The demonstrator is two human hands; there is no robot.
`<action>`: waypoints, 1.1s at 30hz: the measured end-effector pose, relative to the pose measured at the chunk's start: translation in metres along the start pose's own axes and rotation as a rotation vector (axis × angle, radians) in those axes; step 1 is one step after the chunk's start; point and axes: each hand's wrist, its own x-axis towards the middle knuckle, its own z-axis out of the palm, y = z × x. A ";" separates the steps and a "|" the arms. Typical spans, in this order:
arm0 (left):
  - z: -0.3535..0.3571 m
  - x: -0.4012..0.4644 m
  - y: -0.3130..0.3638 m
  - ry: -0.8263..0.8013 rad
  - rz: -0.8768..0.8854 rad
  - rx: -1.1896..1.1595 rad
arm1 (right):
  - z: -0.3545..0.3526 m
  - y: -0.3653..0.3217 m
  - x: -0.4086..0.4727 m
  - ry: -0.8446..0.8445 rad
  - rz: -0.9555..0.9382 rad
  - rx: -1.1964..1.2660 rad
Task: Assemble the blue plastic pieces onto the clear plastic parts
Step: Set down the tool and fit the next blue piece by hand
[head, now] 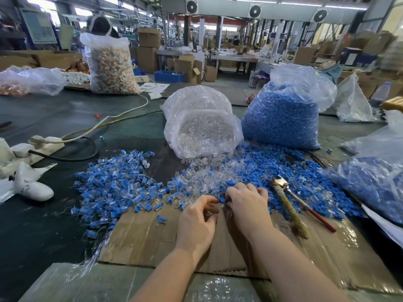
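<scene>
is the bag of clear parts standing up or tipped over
Tipped over. The clear-parts bag lies on its side on the table, its open mouth facing the camera, with clear parts spilling out in front of it.

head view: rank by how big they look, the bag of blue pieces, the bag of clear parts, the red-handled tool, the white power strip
1. bag of blue pieces and bag of clear parts: look about alike, not ranked
2. red-handled tool
3. white power strip, though it lies farther off, so unsure
</scene>
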 end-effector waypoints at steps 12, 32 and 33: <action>-0.001 0.000 0.000 -0.017 0.014 0.046 | 0.001 0.002 -0.008 0.055 -0.023 0.011; 0.001 0.002 -0.003 0.010 0.022 0.088 | -0.005 0.004 -0.005 -0.077 -0.062 -0.033; 0.001 0.002 -0.003 0.008 0.018 0.088 | -0.006 0.004 -0.005 -0.075 -0.064 -0.041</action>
